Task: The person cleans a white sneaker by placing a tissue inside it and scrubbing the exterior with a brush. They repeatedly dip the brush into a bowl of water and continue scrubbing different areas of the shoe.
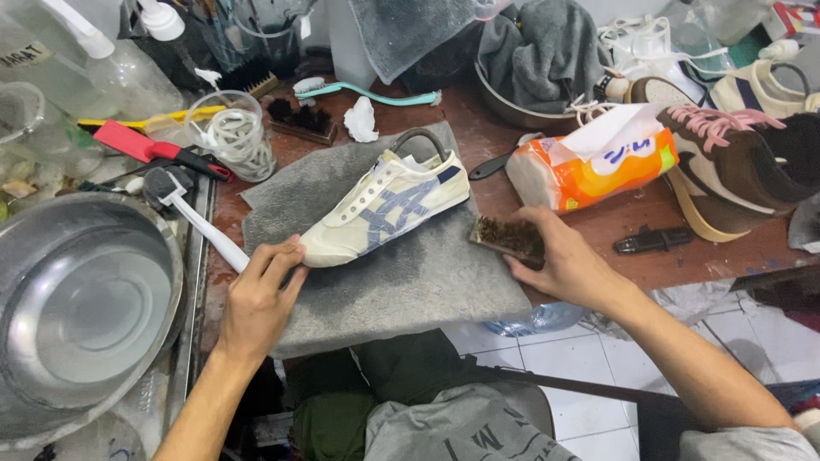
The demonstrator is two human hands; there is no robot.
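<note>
Setting: cluttered reddish-brown workbench [478,137] above a white tiled floor, seen from the worker's head.
Centre: cream sneaker [386,207] with blue-grey stripes, laceless, lying on a grey towel [410,282], toe towards the worker's left.
Left hand [259,294]: fingers curled loosely against the sneaker's toe, touching it; no firm grasp is visible.
Right hand [559,260]: closed over a brown-bristled wooden brush [506,236], resting at the towel's right edge, just beside the shoe.
Left of towel: white-handled brush [201,224] partly under the left hand; large steel basin [85,299]; red-handled tool [149,149]; glass cup of white laces [237,137].
Behind the shoe: teal toothbrush [367,91], crumpled tissue [361,119], dark bristle brush [301,118].
Right: orange tissue pack [598,166] near the brush hand; brown sneaker with pink laces [726,166]; steel bowl holding a grey cloth [542,51].
</note>
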